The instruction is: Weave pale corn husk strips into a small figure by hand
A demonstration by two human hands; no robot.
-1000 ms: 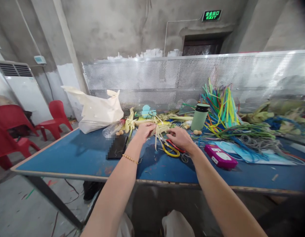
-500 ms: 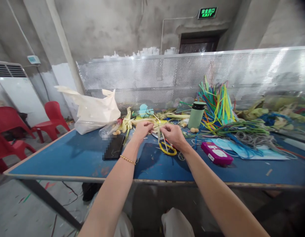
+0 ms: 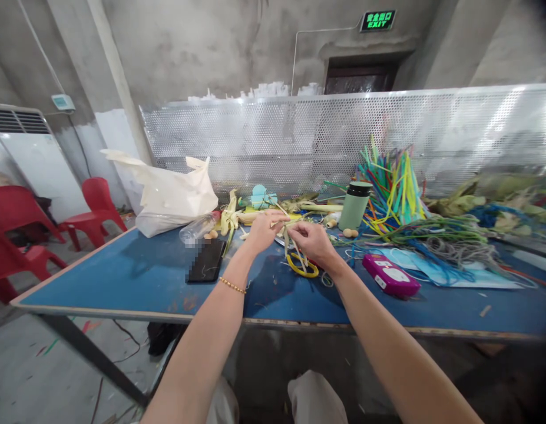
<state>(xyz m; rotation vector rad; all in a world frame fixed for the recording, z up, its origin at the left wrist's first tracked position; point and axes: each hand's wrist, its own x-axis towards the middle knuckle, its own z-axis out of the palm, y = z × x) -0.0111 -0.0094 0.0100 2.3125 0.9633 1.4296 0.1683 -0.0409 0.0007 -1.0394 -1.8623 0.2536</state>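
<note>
My right hand [image 3: 313, 240] is closed in a pinch on a pale corn husk strip [image 3: 292, 240], whose ends hang below the fingertips. Close beside it on the left, my left hand [image 3: 264, 231] has its fingers straightened over the other end of the husk; its thumb is mostly hidden, and the grip looks light. Under the hands lie scissors with yellow handles [image 3: 303, 268], their blades partly covered. Loose corn husks [image 3: 230, 213] are strewn just behind the hands on the blue table [image 3: 135, 282].
Left of the hands are a black phone [image 3: 206, 262], a clear plastic bottle [image 3: 195, 229] and a white plastic bag [image 3: 178, 197]. To the right stand a green thermos [image 3: 356, 206], a magenta device [image 3: 390, 275], tangled cords [image 3: 449, 241] and a bundle of coloured strips [image 3: 394, 185].
My left fingers have straightened and reached a little to the right, toward my right hand. My right hand keeps its pinch on the husk. The view has shifted slightly.
</note>
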